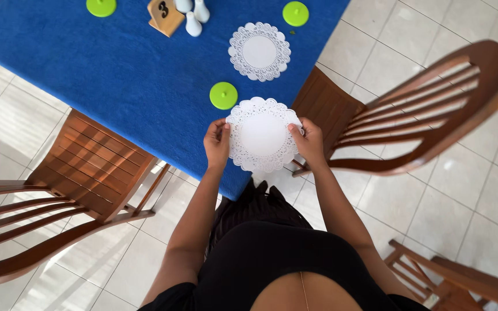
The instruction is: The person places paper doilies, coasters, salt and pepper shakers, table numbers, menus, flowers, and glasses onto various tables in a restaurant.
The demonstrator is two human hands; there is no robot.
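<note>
White floor tiles (479, 190) lay all around the table with the blue cloth (116, 75). We held a round white paper doily (263, 135) over the near corner of that table. Our left hand (217, 144) pinched its left edge, thumb on top and fingers under. Our right hand (308, 143) pinched its right edge the same way. Both sets of fingers were closed on the thin paper, and the doily was flat between them.

Just past the doily, almost touching its far edge, sat a small green disc (223, 95). Farther back lay a second doily (259, 51), flat on the cloth. Two more green discs (295, 13) (101, 6) sat near the far side. Beside them were some little white shakers (193, 17) and a wooden number block (165, 16).

One brown wooden chair (82, 173) stood on our left and another chair (410, 115) on our right.

We thought the lacy paper could tear or crumple if our hands pulled apart or squeezed hard. We also thought it could bump the near green disc, or hang off the corner and slip to the floor.
</note>
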